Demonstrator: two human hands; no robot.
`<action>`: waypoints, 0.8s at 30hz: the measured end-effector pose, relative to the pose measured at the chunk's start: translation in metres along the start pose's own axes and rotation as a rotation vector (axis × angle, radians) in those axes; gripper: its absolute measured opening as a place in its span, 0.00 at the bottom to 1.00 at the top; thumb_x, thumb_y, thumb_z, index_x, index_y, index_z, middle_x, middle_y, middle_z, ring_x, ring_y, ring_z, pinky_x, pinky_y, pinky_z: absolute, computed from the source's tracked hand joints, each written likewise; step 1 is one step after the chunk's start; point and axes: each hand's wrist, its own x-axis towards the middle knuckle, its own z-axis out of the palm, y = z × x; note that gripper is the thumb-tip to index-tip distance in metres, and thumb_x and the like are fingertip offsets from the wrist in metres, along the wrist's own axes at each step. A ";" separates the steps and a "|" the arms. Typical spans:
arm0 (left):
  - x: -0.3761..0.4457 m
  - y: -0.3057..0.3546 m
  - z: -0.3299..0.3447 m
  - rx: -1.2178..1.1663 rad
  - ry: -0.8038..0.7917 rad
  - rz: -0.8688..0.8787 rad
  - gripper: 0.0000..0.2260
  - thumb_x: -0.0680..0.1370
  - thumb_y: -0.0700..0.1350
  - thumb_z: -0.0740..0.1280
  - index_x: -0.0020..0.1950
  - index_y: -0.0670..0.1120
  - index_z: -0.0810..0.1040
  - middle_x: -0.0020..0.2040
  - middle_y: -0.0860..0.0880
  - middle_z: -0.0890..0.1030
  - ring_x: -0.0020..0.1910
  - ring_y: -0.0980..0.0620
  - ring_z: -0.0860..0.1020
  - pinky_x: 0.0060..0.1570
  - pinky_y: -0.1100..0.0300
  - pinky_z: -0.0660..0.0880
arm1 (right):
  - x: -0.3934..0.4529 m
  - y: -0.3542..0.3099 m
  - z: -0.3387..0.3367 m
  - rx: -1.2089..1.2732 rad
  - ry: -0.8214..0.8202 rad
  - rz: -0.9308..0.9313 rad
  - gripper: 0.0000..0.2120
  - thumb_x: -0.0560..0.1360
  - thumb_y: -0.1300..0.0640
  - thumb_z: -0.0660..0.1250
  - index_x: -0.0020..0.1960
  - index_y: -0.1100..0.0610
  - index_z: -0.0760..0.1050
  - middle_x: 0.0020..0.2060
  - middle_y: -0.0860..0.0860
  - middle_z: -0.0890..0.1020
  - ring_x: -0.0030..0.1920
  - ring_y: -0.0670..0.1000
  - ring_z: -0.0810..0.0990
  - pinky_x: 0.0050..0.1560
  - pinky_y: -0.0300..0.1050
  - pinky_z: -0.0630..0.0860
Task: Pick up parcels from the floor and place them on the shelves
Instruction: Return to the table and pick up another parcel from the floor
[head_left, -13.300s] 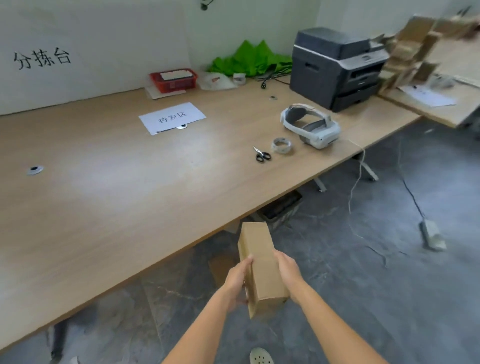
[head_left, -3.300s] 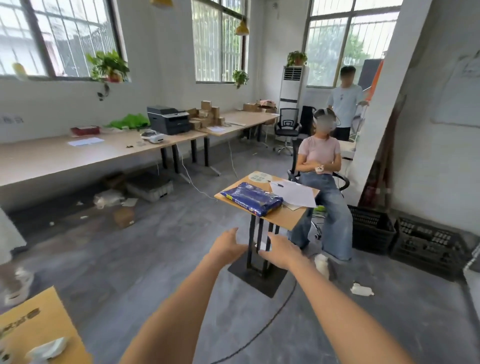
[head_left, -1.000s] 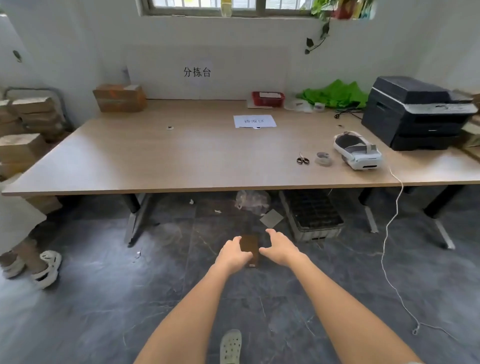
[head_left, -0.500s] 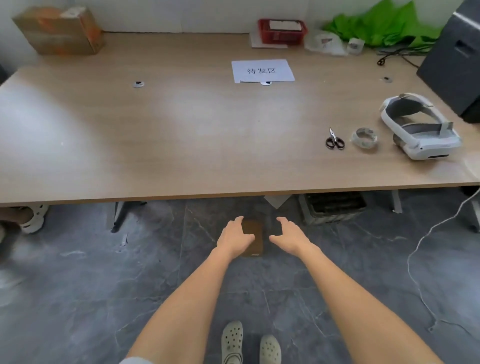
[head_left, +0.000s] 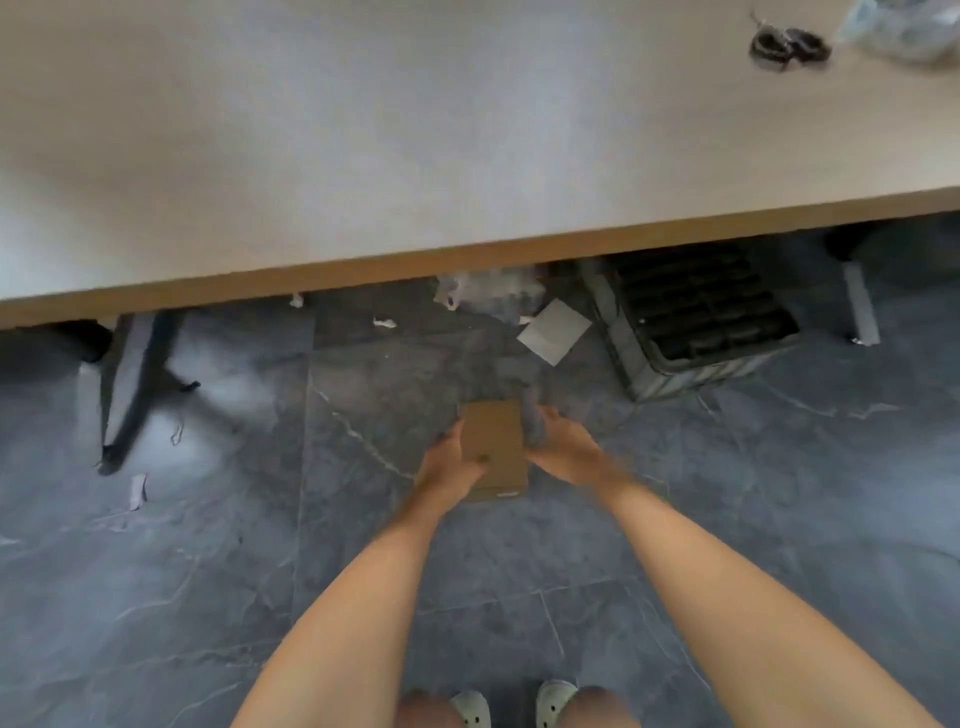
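Observation:
A small brown cardboard parcel (head_left: 496, 447) lies on the dark grey floor just in front of the table. My left hand (head_left: 451, 462) is wrapped on its left side with the thumb over the top face. My right hand (head_left: 563, 451) presses against its right side. Both arms reach straight down from the bottom of the view. No shelves are in sight.
The wooden table's front edge (head_left: 467, 257) runs across above the parcel. Under it sit a black plastic crate (head_left: 701, 317), a white sheet (head_left: 555, 331), a crumpled plastic bag (head_left: 488, 293) and a table leg (head_left: 130, 384). Scissors (head_left: 787, 44) lie on the tabletop.
I have bent lower over the floor, and both hands have come down and closed on the sides of the parcel they were hovering over.

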 end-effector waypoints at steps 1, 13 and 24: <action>0.023 -0.016 0.014 0.014 0.006 -0.011 0.34 0.75 0.44 0.69 0.77 0.46 0.57 0.74 0.41 0.67 0.70 0.43 0.70 0.64 0.56 0.69 | 0.017 0.013 0.015 0.010 0.012 0.015 0.37 0.72 0.51 0.66 0.75 0.56 0.54 0.69 0.58 0.69 0.67 0.60 0.71 0.61 0.53 0.73; 0.218 -0.145 0.117 -0.064 0.026 -0.056 0.37 0.75 0.45 0.67 0.78 0.50 0.52 0.73 0.43 0.69 0.63 0.41 0.76 0.59 0.49 0.77 | 0.204 0.117 0.146 0.135 0.050 0.101 0.38 0.75 0.55 0.65 0.77 0.56 0.47 0.72 0.59 0.67 0.70 0.59 0.68 0.65 0.49 0.69; 0.236 -0.144 0.132 -0.184 0.020 -0.091 0.30 0.76 0.44 0.67 0.76 0.48 0.61 0.70 0.45 0.72 0.64 0.45 0.75 0.60 0.56 0.74 | 0.224 0.119 0.162 0.271 0.050 0.122 0.40 0.75 0.51 0.65 0.78 0.56 0.45 0.68 0.58 0.71 0.66 0.59 0.72 0.63 0.51 0.73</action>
